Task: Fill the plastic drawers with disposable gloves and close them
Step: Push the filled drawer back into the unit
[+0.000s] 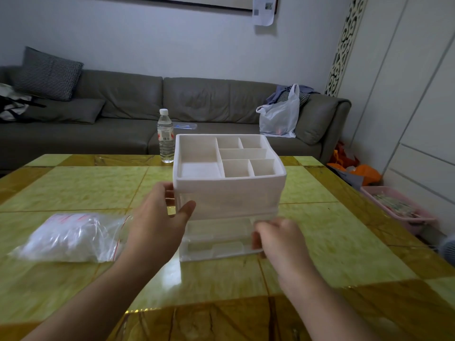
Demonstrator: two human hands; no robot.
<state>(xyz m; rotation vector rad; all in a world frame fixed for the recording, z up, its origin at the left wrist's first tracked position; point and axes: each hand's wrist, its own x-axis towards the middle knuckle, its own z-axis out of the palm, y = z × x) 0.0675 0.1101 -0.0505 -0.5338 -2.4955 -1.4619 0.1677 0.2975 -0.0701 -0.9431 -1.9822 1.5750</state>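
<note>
A white plastic organiser [229, 193] with several open compartments on top stands in the middle of the table. Its clear bottom drawer [216, 242] is pulled out toward me and looks empty. My left hand [160, 217] holds the organiser's left front corner, thumb on the front and fingers round the side. My right hand [278, 239] grips the drawer's right front corner with curled fingers. A clear zip bag of disposable gloves [71, 237] lies on the table to the left, untouched.
A water bottle [165, 136] stands just behind the organiser's left side. The yellow-green tiled table [332, 230] stretches to all sides. A grey sofa [197, 102] with a plastic bag [280, 116] lies beyond. A pink basket [398, 207] sits on the floor right.
</note>
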